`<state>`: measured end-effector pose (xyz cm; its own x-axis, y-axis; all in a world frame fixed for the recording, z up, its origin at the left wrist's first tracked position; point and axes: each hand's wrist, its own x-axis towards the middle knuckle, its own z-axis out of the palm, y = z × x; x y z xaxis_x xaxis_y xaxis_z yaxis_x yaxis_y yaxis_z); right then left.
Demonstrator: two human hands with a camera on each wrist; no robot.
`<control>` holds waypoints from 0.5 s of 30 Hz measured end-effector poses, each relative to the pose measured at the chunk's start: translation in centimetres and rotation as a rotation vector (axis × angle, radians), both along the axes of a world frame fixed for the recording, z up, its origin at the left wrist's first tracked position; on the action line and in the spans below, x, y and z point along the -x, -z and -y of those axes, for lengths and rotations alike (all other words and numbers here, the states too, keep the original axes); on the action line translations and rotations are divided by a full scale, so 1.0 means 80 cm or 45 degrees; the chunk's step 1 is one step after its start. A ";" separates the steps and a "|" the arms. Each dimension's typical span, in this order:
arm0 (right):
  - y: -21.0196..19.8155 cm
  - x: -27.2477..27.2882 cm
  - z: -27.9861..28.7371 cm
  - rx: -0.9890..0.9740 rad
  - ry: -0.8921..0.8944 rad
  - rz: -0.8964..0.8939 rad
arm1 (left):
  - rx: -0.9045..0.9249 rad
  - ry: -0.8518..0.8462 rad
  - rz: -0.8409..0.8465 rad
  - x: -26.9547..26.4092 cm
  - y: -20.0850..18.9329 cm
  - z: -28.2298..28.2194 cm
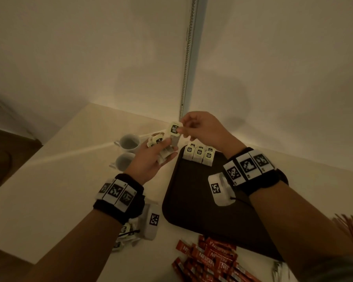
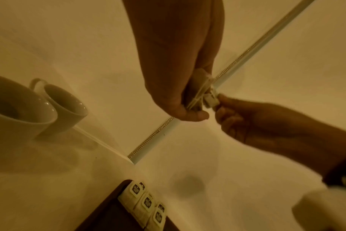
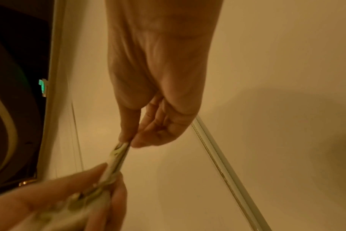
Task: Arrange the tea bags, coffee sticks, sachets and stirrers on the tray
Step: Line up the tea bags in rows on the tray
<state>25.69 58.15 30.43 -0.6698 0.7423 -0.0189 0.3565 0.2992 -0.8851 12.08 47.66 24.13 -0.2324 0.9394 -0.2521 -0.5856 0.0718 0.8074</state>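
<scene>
Coffee sticks (image 1: 208, 259) left loose near table edge. Tea bag (image 1: 174, 128) pinched by right hand (image 1: 200, 127) fingertips; stack clasped by left hand (image 1: 151, 157). Light, flimsy, judged best taken by paper tag.

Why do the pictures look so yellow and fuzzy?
Head view: dim, warm light, walls bent by the wide lens. Left wrist view: yellowish, cups soft and stretched. Right wrist view: the left hand is close and blurred.

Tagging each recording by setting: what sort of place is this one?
Probably a hotel-room refreshment corner: a dark tray with tea bags on a white counter in a wall corner, two white cups, and Nescafe coffee sticks alongside.
</scene>
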 end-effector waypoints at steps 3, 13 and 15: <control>-0.020 0.004 -0.001 -0.222 0.002 -0.055 | -0.029 0.039 -0.097 -0.011 -0.002 0.000; -0.034 0.000 0.007 -0.490 -0.006 -0.096 | -0.140 -0.014 -0.241 -0.017 -0.017 -0.002; -0.032 -0.001 0.006 -0.459 0.016 -0.117 | -0.139 -0.018 -0.237 -0.019 -0.017 -0.002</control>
